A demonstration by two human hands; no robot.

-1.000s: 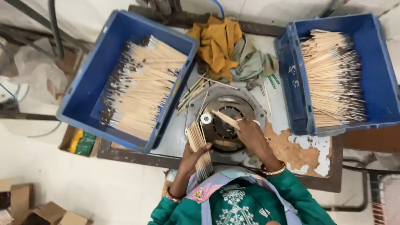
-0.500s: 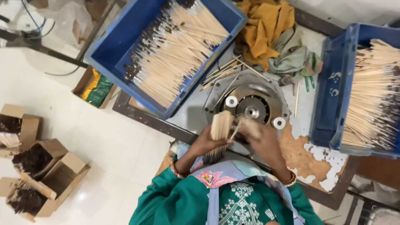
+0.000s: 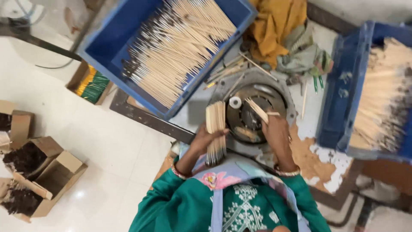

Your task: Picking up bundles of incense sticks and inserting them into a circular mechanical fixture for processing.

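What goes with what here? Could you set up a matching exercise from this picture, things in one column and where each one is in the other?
Things:
1. bundle of sticks
2. yellow cloth
3. cardboard boxes
4. round metal machine

Places:
A. on the floor, far left
B. at the top, between the two blue crates
C. gripped in the left hand
D. under the right hand, at the table's middle

Pairs: 1-C, 2-B, 3-A, 4-D
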